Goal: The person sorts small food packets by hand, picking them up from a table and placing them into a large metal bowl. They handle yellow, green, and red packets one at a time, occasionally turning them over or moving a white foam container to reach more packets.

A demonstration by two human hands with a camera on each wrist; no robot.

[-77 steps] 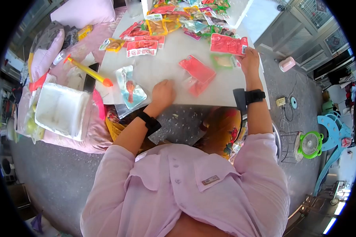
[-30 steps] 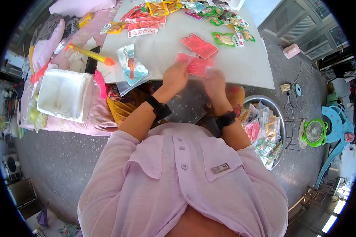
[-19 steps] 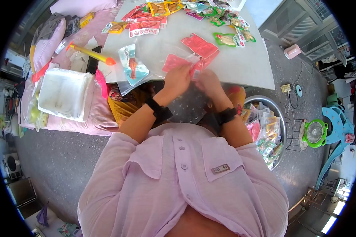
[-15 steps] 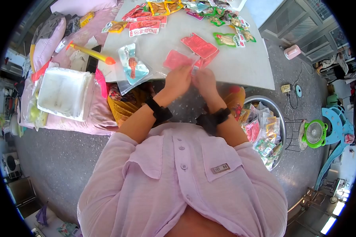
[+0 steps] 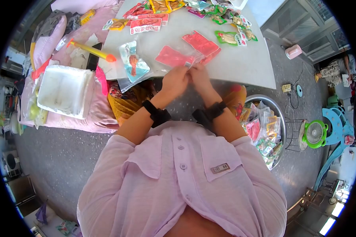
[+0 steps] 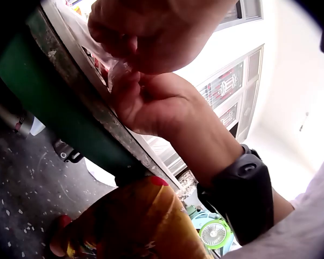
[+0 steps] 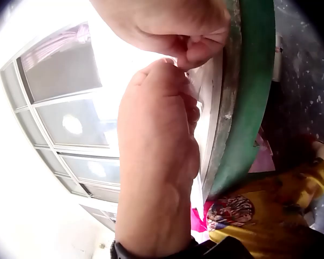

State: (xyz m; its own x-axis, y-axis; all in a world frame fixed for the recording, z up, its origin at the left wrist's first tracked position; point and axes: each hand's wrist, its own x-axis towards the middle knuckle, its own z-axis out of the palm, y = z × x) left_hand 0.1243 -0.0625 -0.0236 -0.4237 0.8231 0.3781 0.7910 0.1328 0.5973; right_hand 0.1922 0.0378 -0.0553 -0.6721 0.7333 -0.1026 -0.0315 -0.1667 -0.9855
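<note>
Clear bag (image 5: 178,55) with a pink packet (image 5: 171,57) inside lies at the table's (image 5: 241,67) near edge, at twelve o'clock from my hands. My left hand (image 5: 175,80) and right hand (image 5: 199,76) meet at its near rim, fingers curled and pinching the plastic between them. Another pink packet (image 5: 201,42) lies at one o'clock, just beyond.

Pink-red packet (image 5: 174,57) in clear bag, green snack pack (image 5: 228,38), yellow-orange toy (image 5: 91,50) — pale lilac shirt (image 5: 178,189).

Blue snack packet (image 5: 133,63) on white table (image 5: 241,65); metal basin (image 5: 265,132) of packets on floor; green fan (image 5: 315,134) beside.
</note>
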